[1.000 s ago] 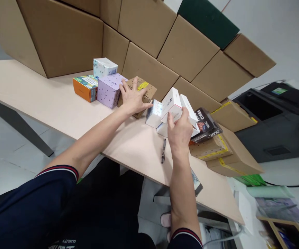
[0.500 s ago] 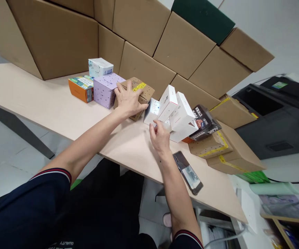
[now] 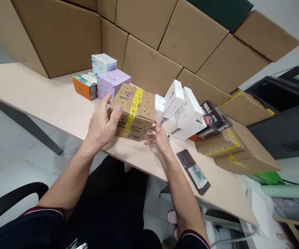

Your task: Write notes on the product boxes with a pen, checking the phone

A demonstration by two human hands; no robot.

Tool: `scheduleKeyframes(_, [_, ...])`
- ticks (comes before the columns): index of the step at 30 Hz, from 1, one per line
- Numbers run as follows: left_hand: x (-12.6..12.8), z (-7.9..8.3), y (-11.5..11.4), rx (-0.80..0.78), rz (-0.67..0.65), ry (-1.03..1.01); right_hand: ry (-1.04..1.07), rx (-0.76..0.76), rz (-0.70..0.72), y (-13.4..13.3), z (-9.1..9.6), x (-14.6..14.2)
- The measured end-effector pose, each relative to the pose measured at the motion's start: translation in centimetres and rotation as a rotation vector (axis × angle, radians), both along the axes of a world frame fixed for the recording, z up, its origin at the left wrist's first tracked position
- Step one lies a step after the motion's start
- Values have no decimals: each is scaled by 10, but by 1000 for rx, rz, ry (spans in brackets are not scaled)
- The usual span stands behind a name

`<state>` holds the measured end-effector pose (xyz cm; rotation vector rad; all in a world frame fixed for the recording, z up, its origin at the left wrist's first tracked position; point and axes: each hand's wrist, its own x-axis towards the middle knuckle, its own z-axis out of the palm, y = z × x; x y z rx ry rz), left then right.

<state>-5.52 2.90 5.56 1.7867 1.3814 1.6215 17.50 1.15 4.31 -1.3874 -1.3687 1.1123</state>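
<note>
Between my two hands is a brown cardboard box (image 3: 122, 103) with yellow tape across its top and front and dark handwriting on top. My left hand (image 3: 101, 124) presses on its left side, thumb at the front upper corner. At the lower right corner, my right hand (image 3: 160, 136) has its thumb against the box and its fingers near the bottom edge, partly hidden. Behind the box's left end sits a lilac box (image 3: 113, 81). Just past its right side are a small white patterned box (image 3: 159, 103) and a white carton (image 3: 174, 98).
An orange box (image 3: 84, 86) and a light blue patterned box (image 3: 104, 64) stand at the left. To the right are another white carton (image 3: 189, 109), a black package (image 3: 213, 117), taped cardboard boxes (image 3: 218, 143) and a phone (image 3: 193, 171). Large cartons (image 3: 149, 65) wall the table's back.
The cardboard box has come nearer and turned so its taped front shows. My left hand moved from its top to its left side; my right hand moved from the white boxes to its right corner.
</note>
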Motion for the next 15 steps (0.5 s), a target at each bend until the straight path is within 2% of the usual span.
scheduleKeyframes(3, [4,-9,3,-63,-59,-10,-8,50,50,1,-5,3])
scheduleKeyframes(7, [21,-32,-14,75,-66,-115,9,179,69,2,-11,13])
scheduleKeyframes(11, [33,-60,-28,228,-101,-239,-23,389,59,2,-5,15])
scheduleKeyframes(15, [32,-72,-36,243,-102,-288,-57,442,77,0,1,12])
